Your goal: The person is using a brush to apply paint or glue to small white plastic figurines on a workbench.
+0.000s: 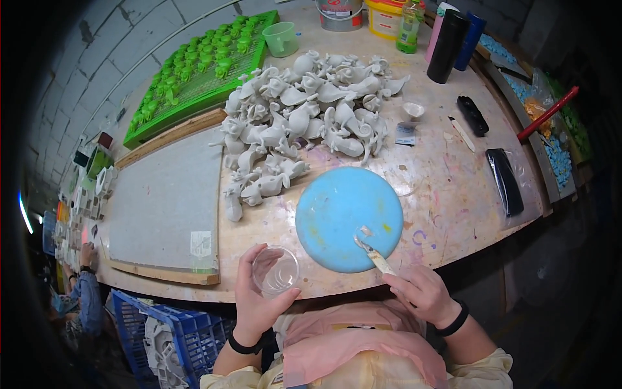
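Cradling a clear cup (277, 270) in my left hand (258, 295), I have thumb and fingers curved round its sides near the table's front edge. With my right hand (424, 297) I pinch a slim tool (379, 261) by its pale handle, the grip narrow. The tool slants over the near part of a blue disc (350, 207), its tip beside a pale smear (365, 230); whether it touches, I can't tell. The disc lies on the table (453, 207), right of my cup. Beyond it, grey figures (301, 120) are heaped, with a framed board (162, 194) to their left.
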